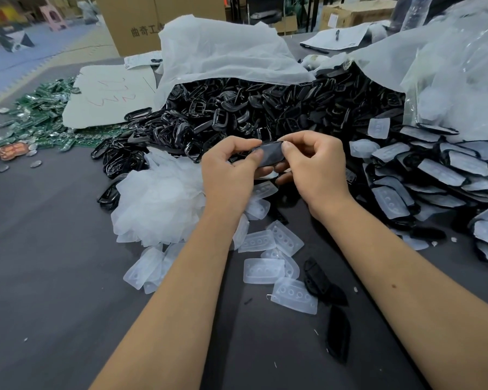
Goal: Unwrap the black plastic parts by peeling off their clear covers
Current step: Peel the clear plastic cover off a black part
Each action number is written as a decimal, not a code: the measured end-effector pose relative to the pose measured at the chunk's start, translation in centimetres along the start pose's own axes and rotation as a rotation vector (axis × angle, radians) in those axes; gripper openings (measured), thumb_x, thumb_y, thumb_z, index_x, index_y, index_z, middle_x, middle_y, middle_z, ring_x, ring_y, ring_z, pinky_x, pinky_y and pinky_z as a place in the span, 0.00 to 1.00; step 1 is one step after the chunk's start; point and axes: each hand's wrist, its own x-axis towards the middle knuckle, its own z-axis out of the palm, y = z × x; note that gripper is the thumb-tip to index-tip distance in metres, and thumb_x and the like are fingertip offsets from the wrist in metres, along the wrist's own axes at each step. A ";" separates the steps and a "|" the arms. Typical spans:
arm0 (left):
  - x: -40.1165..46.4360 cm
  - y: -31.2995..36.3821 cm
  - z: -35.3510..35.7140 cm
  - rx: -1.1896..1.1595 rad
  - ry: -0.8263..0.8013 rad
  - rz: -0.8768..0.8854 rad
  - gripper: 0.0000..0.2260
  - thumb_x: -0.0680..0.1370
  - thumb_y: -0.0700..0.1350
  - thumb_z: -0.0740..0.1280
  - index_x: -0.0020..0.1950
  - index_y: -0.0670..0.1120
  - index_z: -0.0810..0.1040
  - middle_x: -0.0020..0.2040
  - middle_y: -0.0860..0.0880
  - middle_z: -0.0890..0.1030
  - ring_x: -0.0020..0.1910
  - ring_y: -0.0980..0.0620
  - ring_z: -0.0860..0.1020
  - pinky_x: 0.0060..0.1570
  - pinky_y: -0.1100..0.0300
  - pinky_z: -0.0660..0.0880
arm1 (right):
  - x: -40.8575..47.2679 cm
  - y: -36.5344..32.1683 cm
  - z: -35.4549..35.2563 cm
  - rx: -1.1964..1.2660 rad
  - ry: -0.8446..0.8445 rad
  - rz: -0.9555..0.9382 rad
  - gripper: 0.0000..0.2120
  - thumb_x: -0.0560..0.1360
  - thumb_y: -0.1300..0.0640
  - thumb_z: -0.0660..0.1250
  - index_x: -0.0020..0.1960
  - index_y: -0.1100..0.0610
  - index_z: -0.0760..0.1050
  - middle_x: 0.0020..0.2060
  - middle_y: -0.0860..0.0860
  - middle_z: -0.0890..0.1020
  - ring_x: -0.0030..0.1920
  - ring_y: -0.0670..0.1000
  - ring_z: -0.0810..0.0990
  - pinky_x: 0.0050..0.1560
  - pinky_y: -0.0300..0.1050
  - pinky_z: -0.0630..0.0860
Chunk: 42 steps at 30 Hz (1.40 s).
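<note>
A flat black plastic part (271,153) is held up between both hands above the dark table. My left hand (228,173) pinches its left end between thumb and fingers. My right hand (313,167) pinches its right end, thumb on top. A clear film seems to cover the part's face; I cannot tell whether it is lifted. Wrapped black parts with clear covers (440,170) are stacked in rows at the right. Peeled clear covers (262,270) lie scattered under my forearms.
A big heap of black frames (237,108) spills from a white bag (223,49) behind my hands. A clump of clear film (158,204) sits left. Green circuit boards (40,114) lie far left. Loose black parts (319,280) rest near my right forearm.
</note>
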 end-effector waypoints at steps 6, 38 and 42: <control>0.2 -0.2 0.0 -0.033 0.009 -0.038 0.08 0.79 0.30 0.69 0.48 0.41 0.84 0.50 0.37 0.84 0.42 0.46 0.87 0.41 0.57 0.83 | -0.1 -0.2 0.0 0.035 -0.037 -0.012 0.05 0.80 0.62 0.70 0.47 0.59 0.84 0.34 0.51 0.85 0.32 0.52 0.86 0.33 0.49 0.83; 1.1 1.7 -1.1 -0.541 -0.018 -0.400 0.11 0.83 0.44 0.69 0.46 0.38 0.82 0.42 0.43 0.83 0.39 0.50 0.84 0.41 0.64 0.81 | -0.1 -1.1 -0.9 -0.043 -0.177 -0.176 0.01 0.76 0.64 0.76 0.47 0.59 0.86 0.40 0.50 0.84 0.36 0.46 0.81 0.39 0.41 0.79; 0.6 1.2 -0.6 -0.521 -0.075 -0.314 0.05 0.83 0.37 0.68 0.53 0.38 0.84 0.46 0.44 0.86 0.40 0.53 0.84 0.43 0.65 0.80 | -0.1 -1.6 -0.6 0.304 -0.176 0.157 0.09 0.77 0.64 0.74 0.39 0.55 0.86 0.33 0.48 0.84 0.35 0.44 0.80 0.34 0.40 0.77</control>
